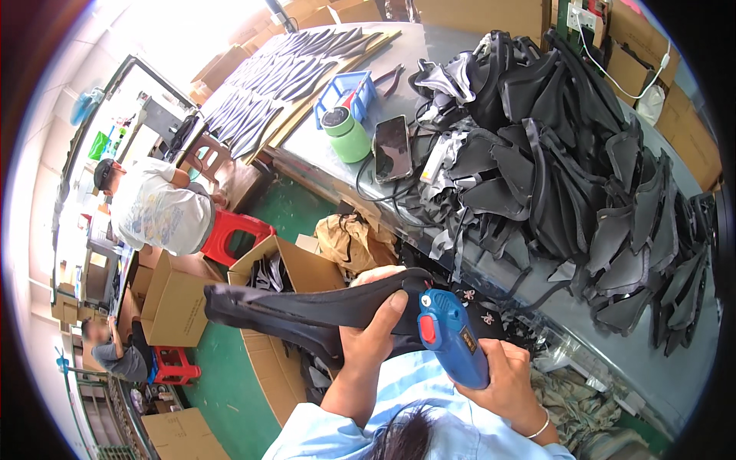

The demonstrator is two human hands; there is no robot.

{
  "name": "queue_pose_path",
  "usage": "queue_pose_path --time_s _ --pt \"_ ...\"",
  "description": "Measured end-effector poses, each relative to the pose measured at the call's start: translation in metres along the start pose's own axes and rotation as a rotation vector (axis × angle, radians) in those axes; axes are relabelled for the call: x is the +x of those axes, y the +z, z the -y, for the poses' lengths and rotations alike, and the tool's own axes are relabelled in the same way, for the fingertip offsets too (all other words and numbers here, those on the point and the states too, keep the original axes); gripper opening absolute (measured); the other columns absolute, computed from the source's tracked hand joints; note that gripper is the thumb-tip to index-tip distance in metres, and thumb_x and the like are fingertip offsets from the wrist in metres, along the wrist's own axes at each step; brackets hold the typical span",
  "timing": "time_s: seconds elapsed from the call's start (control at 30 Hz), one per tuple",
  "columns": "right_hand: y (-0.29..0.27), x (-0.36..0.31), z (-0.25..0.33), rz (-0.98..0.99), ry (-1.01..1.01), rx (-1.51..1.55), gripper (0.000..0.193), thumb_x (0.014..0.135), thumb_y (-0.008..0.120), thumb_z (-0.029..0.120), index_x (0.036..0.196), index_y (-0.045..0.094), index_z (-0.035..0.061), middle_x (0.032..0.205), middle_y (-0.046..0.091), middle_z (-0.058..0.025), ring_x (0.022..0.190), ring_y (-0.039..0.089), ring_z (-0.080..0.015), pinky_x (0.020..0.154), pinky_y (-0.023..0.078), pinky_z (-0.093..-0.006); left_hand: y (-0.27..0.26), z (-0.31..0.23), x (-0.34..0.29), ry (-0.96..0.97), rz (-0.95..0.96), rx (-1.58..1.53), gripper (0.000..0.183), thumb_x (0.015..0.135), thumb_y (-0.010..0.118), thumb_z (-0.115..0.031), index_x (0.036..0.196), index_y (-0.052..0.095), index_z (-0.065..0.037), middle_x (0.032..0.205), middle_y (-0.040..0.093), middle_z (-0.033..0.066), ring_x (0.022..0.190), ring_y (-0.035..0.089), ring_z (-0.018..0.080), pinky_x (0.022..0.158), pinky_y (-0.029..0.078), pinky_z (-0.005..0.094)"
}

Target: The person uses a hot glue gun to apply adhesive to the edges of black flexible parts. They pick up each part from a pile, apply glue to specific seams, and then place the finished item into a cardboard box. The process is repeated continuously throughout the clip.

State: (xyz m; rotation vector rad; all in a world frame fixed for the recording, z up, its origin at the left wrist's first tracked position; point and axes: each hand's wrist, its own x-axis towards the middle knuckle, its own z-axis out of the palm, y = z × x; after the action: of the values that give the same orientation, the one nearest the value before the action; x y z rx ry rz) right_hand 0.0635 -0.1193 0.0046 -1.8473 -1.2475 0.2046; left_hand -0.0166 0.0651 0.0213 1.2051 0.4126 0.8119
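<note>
Gripping a black piece (307, 308) is the left hand (372, 326), the right hand (502, 383) clenching a blue tool (460, 349).

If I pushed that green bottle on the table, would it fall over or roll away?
A gentle push down low might just slide the green bottle, since it stands upright on a smooth-looking tabletop. Knocked over, it would probably roll, because its sides are round. I can't tell how heavy it is: its insides don't show.
</note>
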Motion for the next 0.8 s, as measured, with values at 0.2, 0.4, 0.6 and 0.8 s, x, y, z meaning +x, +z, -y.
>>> queue_pose_path --time_s 0.2,0.4,0.6,0.8 --pt "-0.003 -0.001 0.000 0.021 -0.022 -0.114 0.051 0.060 0.080 0.018 0.098 0.054 -0.0028 0.063 0.060 -0.0106 0.053 0.059 -0.0274 0.056 0.047 -0.0350 -0.010 -0.029 0.011 -0.114 0.169 0.220 0.021 0.084 0.062 -0.002 0.104 0.060 0.004 0.097 0.061 0.0063 0.086 0.056 0.0101 0.077 0.045 0.0232" --pt "0.000 -0.003 -0.004 0.027 -0.034 -0.095 0.049 0.061 0.079 0.017 0.098 0.055 -0.0034 0.062 0.059 -0.0106 0.052 0.059 -0.0268 0.053 0.046 -0.0343 -0.021 -0.037 0.034 -0.184 0.505 0.605 0.026 0.077 0.059 0.002 0.102 0.062 0.002 0.091 0.064 0.0076 0.081 0.060 0.0104 0.071 0.046 0.0251" --pt "0.001 -0.003 -0.002 0.065 -0.028 0.048 0.046 0.060 0.078 0.016 0.095 0.055 -0.0028 0.062 0.059 -0.0114 0.053 0.059 -0.0264 0.052 0.047 -0.0342 -0.024 -0.007 0.034 0.182 0.619 0.646 0.023 0.076 0.064 0.005 0.099 0.064 0.005 0.100 0.065 0.0114 0.086 0.062 0.0175 0.077 0.049 0.0296" --pt "-0.004 0.005 0.011 0.096 -0.002 0.213 0.048 0.058 0.079 0.016 0.095 0.054 -0.0033 0.066 0.060 -0.0136 0.056 0.061 -0.0289 0.054 0.050 -0.0356 -0.011 0.019 0.025 0.444 0.539 0.695 0.032 0.078 0.067 -0.002 0.108 0.060 0.005 0.091 0.065 0.0087 0.077 0.061 0.0153 0.067 0.049 0.0270"
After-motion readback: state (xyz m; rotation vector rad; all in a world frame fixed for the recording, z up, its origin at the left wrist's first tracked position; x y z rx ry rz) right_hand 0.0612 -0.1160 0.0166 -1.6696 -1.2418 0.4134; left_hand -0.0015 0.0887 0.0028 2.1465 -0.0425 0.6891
